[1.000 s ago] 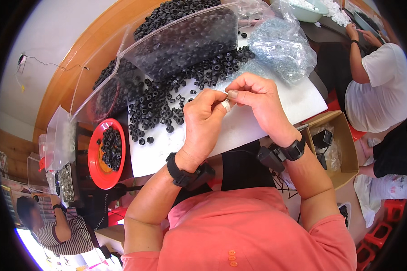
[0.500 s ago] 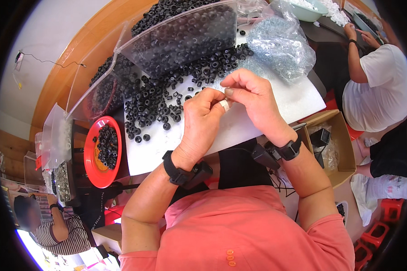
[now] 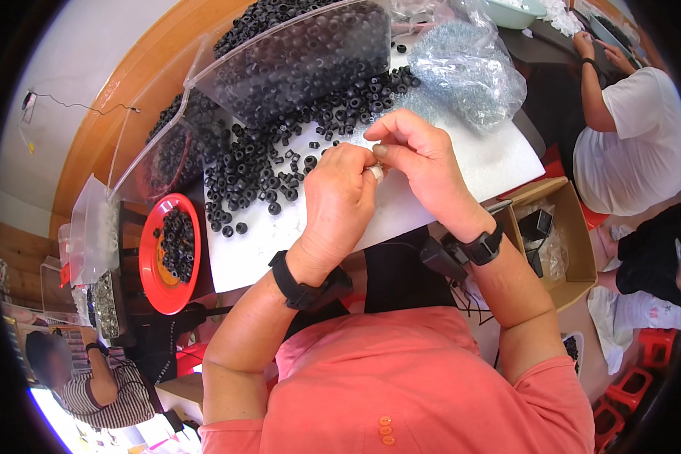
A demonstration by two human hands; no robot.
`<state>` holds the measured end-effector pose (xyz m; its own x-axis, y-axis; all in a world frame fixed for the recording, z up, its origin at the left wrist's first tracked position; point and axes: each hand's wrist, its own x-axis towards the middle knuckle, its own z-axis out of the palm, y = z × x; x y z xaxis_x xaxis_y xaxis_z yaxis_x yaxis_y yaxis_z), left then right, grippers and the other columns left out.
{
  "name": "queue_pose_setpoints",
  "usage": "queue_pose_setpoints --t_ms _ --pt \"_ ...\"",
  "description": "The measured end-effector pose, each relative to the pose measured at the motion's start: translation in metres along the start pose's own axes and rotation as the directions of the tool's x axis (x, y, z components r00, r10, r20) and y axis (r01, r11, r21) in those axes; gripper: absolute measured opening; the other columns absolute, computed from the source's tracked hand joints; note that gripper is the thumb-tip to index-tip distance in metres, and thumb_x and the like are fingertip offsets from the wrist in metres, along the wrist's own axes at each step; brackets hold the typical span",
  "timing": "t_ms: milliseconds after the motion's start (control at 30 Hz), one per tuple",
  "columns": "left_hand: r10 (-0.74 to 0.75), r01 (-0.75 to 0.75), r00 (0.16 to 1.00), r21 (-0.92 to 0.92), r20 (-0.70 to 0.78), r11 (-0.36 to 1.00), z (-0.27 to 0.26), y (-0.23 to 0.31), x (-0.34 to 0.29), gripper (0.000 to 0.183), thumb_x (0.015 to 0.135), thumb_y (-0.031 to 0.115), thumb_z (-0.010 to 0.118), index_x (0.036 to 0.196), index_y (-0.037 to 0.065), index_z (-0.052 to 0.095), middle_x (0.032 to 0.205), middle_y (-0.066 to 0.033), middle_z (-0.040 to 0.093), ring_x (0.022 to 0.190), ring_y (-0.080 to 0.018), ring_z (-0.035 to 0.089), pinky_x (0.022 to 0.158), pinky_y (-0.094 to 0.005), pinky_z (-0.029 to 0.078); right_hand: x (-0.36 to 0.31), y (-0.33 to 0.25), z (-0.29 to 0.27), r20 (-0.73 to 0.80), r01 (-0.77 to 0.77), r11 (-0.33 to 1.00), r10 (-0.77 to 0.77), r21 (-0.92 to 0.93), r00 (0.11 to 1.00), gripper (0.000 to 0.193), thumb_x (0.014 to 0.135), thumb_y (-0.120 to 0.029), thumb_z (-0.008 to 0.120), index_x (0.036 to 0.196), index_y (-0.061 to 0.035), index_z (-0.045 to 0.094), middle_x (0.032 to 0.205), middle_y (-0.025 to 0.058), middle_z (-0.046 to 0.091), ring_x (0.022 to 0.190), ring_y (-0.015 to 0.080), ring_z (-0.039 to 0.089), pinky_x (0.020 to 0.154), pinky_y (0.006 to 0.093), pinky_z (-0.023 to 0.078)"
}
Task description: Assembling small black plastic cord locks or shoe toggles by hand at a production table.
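My left hand [image 3: 339, 198] and my right hand [image 3: 422, 163] meet over the front of a white board [image 3: 461, 175], fingertips almost touching. Thumb and fingers of each are pinched together. At the tip of my left thumb shows a small white bit [image 3: 375, 173]; whether it is a held piece or a wrapping on the thumb I cannot tell. Whatever sits between the fingertips is too small and covered to make out. Just beyond my hands, many small black ring-shaped plastic parts [image 3: 268, 163] lie loose on the board.
A clear bin [image 3: 310, 68] of black parts lies tipped at the back. Beside it is a clear bag [image 3: 469, 72] of small shiny pieces. A red plate [image 3: 153, 281] with black parts stands left, a cardboard box [image 3: 579, 265] right. A co-worker [image 3: 624, 140] sits at far right, another person [image 3: 102, 390] lower left.
My left hand has turned slightly, its fingers curling closer in, and the white bit at the thumb shows less. The right hand keeps its pinch nearly in place. The view has shifted a little.
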<state>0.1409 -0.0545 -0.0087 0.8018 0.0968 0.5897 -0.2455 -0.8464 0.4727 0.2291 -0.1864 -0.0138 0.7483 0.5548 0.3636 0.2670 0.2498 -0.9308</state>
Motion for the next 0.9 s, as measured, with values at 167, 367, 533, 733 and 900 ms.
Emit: queue_pose_setpoints --t_ms 167,367,533,733,900 --pt "-0.057 0.059 0.998 -0.082 0.025 0.995 0.000 0.002 0.002 0.008 0.082 0.000 0.066 0.088 0.002 0.060 0.083 -0.0135 0.063 0.076 -0.0338 0.063 0.065 -0.0438 0.049 0.000 0.002 -0.001 -0.014 0.000 1.000 0.000 0.020 1.000 0.012 0.091 0.001 0.062 0.102 -0.0022 0.062 0.081 0.0023 0.063 0.074 0.0086 0.058 0.066 0.0246 0.048" --pt "-0.203 0.212 0.977 -0.226 0.064 0.951 -0.007 0.003 0.003 0.005 0.082 0.000 0.067 0.087 -0.002 0.066 0.074 -0.0128 0.066 0.063 -0.0259 0.063 0.060 -0.0359 0.049 -0.001 0.003 0.000 -0.019 0.053 0.998 -0.054 -0.038 0.998 0.014 0.090 0.002 0.061 0.103 -0.0028 0.062 0.081 0.0023 0.062 0.074 0.0089 0.057 0.066 0.0253 0.048" --pt "-0.407 0.479 0.876 -0.362 0.260 0.800 -0.015 0.001 0.003 0.010 0.090 0.008 0.068 0.092 -0.001 0.070 0.074 -0.0030 0.066 0.067 -0.0087 0.059 0.061 -0.0259 0.047 -0.002 0.001 -0.001 0.004 0.091 0.987 -0.092 -0.131 0.996 0.017 0.088 0.004 0.061 0.103 -0.0035 0.062 0.080 0.0031 0.062 0.073 0.0106 0.058 0.067 0.0267 0.048" --pt "-0.304 0.325 0.945 -0.229 0.124 0.918 -0.012 -0.010 -0.002 0.009 0.086 0.005 0.069 0.092 -0.002 0.070 0.072 -0.0042 0.065 0.064 -0.0092 0.058 0.059 -0.0274 0.046 -0.004 0.000 0.003 0.000 0.204 0.935 -0.213 -0.292 0.977 0.021 0.086 0.007 0.060 0.104 -0.0043 0.060 0.080 0.0075 0.064 0.073 0.0171 0.063 0.068 0.0303 0.050" --pt "-0.126 0.125 0.992 0.044 0.013 0.991 -0.006 -0.014 -0.005 0.015 0.080 0.000 0.071 0.095 -0.002 0.070 0.071 -0.0076 0.063 0.061 -0.0137 0.058 0.057 -0.0292 0.046 -0.005 -0.002 0.004 -0.012 0.161 0.944 -0.172 -0.287 0.985 0.022 0.087 0.008 0.059 0.105 -0.0038 0.059 0.082 0.0090 0.065 0.074 0.0186 0.065 0.069 0.0311 0.051"
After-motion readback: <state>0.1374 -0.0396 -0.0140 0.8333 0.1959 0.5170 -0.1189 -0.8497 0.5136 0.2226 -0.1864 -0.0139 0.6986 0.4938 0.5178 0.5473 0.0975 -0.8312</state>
